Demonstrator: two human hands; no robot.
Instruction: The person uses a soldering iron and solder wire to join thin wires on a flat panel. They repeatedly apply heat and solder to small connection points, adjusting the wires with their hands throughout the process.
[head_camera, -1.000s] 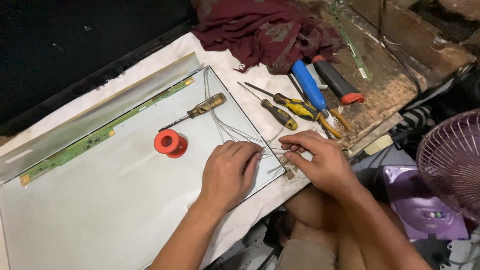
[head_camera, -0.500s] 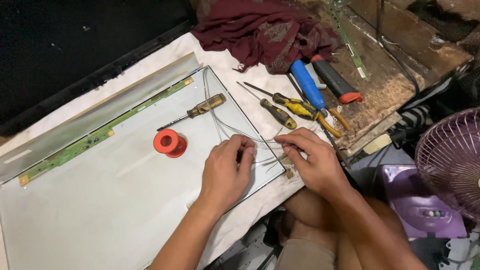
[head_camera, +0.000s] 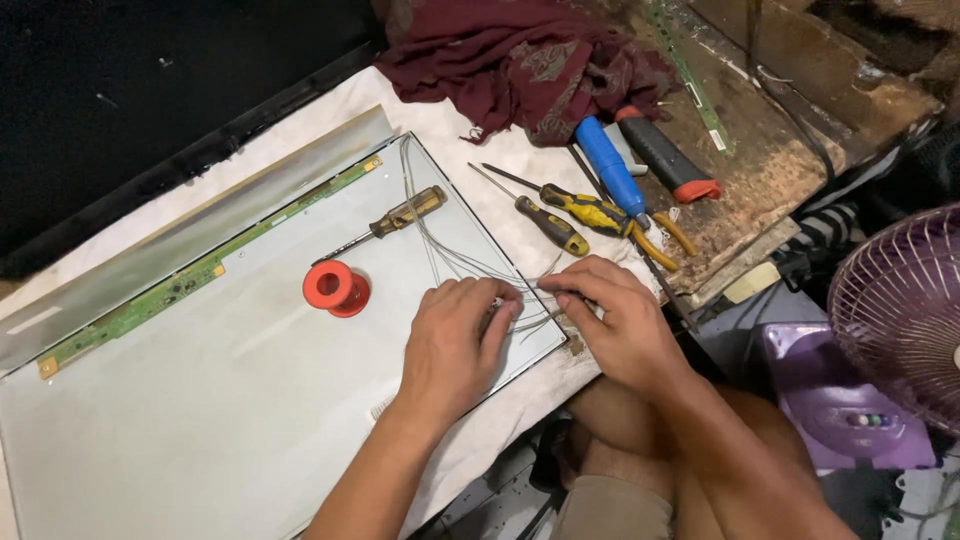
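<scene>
Head view: fingers (head_camera: 505, 305) of left hand (head_camera: 455, 345) and right hand (head_camera: 615, 320) pinch thin grey wires (head_camera: 450, 258) at the pale panel's (head_camera: 200, 400) near right corner. Wires: light, limp, easily kinked; grip near ends. Wire tips hidden under fingertips. Orange spool (head_camera: 335, 287), screwdriver (head_camera: 390, 220) lie left.

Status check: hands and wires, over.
Left hand and right hand both pinch the thin wires on the grey panel. Red spool and screwdriver lie clear.

Bare forearms, sleeveless — left hand (head_camera: 455, 345), right hand (head_camera: 615, 325) ungloved — khaki shorts.
</scene>
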